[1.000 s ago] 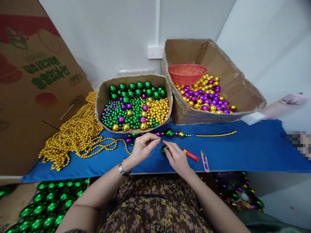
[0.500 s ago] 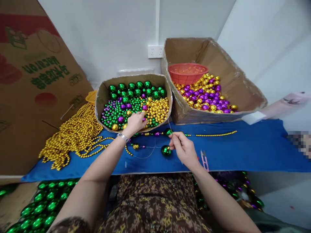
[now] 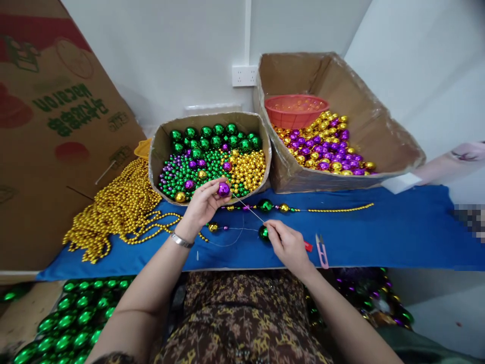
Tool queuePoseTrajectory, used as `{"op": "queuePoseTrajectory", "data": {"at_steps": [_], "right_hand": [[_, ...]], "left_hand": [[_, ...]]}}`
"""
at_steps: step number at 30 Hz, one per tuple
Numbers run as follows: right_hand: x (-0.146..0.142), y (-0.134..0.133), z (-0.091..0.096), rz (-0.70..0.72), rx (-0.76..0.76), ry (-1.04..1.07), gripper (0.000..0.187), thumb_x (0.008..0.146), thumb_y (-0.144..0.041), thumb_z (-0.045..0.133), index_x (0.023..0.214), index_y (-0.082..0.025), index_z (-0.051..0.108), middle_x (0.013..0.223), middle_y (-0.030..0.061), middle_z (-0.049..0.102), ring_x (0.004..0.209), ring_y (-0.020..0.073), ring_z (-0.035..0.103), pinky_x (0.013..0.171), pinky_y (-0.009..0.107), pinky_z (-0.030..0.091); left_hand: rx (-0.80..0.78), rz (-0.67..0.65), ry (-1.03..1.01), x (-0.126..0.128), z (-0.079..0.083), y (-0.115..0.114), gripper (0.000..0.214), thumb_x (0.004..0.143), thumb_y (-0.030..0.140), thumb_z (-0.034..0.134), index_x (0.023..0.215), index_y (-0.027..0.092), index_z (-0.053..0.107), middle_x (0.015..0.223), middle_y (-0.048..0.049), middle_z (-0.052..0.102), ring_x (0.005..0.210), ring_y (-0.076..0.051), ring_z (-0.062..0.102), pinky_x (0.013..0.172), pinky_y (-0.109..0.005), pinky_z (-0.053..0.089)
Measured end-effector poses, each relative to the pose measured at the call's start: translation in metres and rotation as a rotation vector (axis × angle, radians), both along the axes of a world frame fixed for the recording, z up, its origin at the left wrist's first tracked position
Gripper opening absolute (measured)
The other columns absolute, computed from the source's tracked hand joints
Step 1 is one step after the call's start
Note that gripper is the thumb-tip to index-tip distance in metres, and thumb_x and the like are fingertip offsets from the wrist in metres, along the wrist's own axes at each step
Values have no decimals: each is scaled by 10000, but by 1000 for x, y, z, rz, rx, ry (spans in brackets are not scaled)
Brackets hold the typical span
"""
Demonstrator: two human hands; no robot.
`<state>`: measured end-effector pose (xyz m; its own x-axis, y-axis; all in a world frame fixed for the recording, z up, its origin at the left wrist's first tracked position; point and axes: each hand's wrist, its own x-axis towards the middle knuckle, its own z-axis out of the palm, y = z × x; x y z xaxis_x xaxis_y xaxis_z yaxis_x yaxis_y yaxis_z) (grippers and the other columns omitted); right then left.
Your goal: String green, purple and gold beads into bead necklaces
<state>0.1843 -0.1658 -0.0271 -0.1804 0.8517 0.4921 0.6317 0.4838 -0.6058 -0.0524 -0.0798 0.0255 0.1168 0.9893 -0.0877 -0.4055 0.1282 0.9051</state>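
Observation:
Between the fingers of my left hand [image 3: 204,202] is a shiny purple bead [image 3: 224,189], held at the front rim of the smaller bead box [image 3: 209,120]. My right hand [image 3: 290,247] pinches a long thin needle [image 3: 248,208] that points up and left toward that bead. A big green bead [image 3: 263,232] sits by my right fingertips, partly covered by them. Thin string runs left from it past a small purple bead [image 3: 226,228] to a gold bead [image 3: 213,227]. Behind my hands lies a strand with a green bead [image 3: 265,205] and a gold chain end [image 3: 341,208].
Gold bead strands [image 3: 113,207] are heaped at left beside a tall carton [image 3: 38,151]. A larger box [image 3: 359,126] holds gold and purple beads and a red basket [image 3: 296,111]. Pink thread snips [image 3: 322,251] lie on the blue cloth [image 3: 409,227], right of my right hand.
My left hand has come out of the smaller box toward me, now with a purple bead. The needle in my right hand has tilted from steep to slanting left.

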Motion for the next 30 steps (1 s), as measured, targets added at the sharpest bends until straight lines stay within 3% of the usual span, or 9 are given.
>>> {"op": "queuePoseTrajectory", "data": {"at_steps": [10,17,23,30], "right_hand": [[-1,-1,2,4,58,-50,205,981,-243,438,998,-194,636,891,53,734,772,166,704,722,263,541],[-1,2,-3,-13,208,-142,189,970,-197,457,984,-167,644,875,66,738,746,171,707,709,274,544],[0,2,-7,-13,205,-157,184,971,-189,457,978,-167,639,872,60,738,736,164,705,701,266,540],[-4,1,-3,0,194,-180,181,972,-191,452,968,-167,631,825,51,726,709,162,689,690,269,523]], "left_hand": [[-29,20,-82,6,-1,-11,250,790,244,696,1006,124,730,1005,-105,717,817,-142,663,718,-247,601],[-16,62,-54,7,-2,-15,250,765,235,734,991,128,738,965,-90,715,809,-141,655,726,-262,595],[24,55,-20,8,-5,-19,258,770,267,738,998,145,734,996,-79,699,825,-140,647,742,-280,590],[116,41,136,18,-16,-33,427,751,279,769,1153,189,660,1054,-71,688,929,-163,643,788,-292,586]]}}
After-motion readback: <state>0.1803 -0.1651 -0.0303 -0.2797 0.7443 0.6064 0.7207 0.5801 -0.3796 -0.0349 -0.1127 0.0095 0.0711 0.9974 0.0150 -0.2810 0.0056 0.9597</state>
